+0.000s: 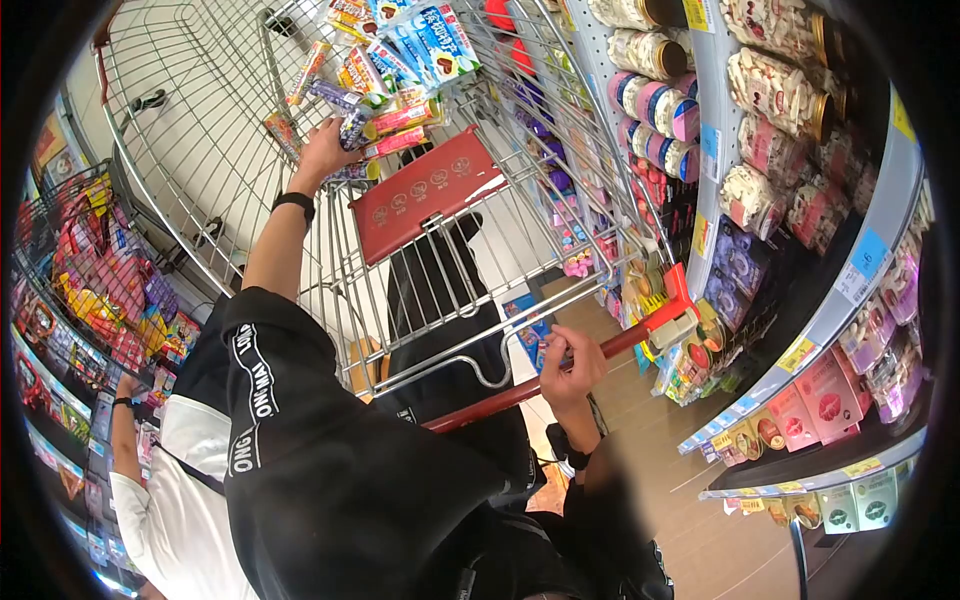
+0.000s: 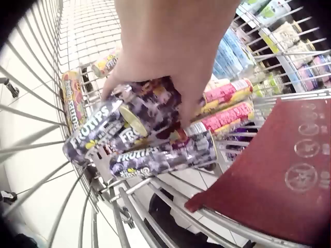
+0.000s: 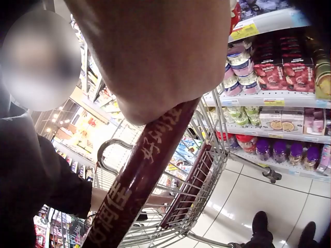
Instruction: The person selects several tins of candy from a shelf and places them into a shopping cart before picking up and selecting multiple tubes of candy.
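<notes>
My left hand (image 1: 325,152) reaches down into the shopping cart and grips purple Frutips candy tubes (image 2: 152,106); its fingers are largely hidden behind them in the left wrist view. Another purple tube (image 2: 164,157) lies just below the held ones. Pink-and-yellow candy tubes (image 1: 398,120) lie beside the hand, and a blue snack bag (image 1: 436,48) is farther up in the cart. My right hand (image 1: 572,365) is at the red cart handle (image 3: 139,170), fingers curled over it. In the right wrist view, the base of the hand meets the bar and hides the fingers.
A red folding seat panel (image 1: 425,195) stands between my hands in the wire cart. Shelves of jars (image 1: 755,200) and boxes line the right side. At left, a person in a white shirt (image 1: 190,470) stands near a wire basket of packaged snacks (image 1: 95,270).
</notes>
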The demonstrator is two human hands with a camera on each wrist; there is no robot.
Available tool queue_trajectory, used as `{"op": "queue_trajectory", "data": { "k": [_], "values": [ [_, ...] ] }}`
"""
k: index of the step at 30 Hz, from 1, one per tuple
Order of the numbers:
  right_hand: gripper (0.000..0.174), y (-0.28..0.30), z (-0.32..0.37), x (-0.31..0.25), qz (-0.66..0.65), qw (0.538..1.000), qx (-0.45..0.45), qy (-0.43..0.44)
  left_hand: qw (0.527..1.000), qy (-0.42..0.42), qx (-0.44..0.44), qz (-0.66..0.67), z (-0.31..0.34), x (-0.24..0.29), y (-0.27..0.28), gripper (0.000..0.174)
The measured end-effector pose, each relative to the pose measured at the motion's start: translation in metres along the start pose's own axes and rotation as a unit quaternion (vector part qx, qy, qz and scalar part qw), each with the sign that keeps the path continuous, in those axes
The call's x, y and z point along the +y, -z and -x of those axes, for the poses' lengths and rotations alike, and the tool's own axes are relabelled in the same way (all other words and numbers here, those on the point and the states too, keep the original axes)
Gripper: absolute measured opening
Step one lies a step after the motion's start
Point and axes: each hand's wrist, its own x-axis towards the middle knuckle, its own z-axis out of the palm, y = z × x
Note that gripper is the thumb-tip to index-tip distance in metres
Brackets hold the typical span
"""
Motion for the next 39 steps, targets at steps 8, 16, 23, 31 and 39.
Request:
{"op": "queue_trajectory", "data": {
  "k": [8, 16, 23, 31, 39],
  "values": [
    [0.013, 0.000, 0.001, 0.003, -0.013, 1.000, 0.001, 0.016, 0.991, -0.013, 0.131, 0.019, 0.007, 0.003, -0.021, 0.067],
    [0.012, 0.000, 0.002, 0.003, -0.014, 1.000, -0.004, 0.007, 0.961, -0.070, 0.086, 0.253, 0.022, 0.010, 0.025, 0.046],
    [0.018, 0.001, 0.000, -0.002, -0.071, 0.997, 0.002, -0.007, 0.866, -0.050, -0.085, 0.490, 0.048, 0.108, 0.137, 0.033],
    [0.034, 0.020, -0.034, -0.063, -0.405, 0.905, -0.033, -0.128, 0.802, -0.227, -0.198, 0.515, 0.199, 0.245, 0.196, 0.037],
    [0.059, 0.017, -0.024, -0.049, -0.548, 0.792, -0.182, -0.199, 0.782, -0.194, -0.181, 0.564, 0.292, 0.294, 0.165, 0.053]
  ]
}}
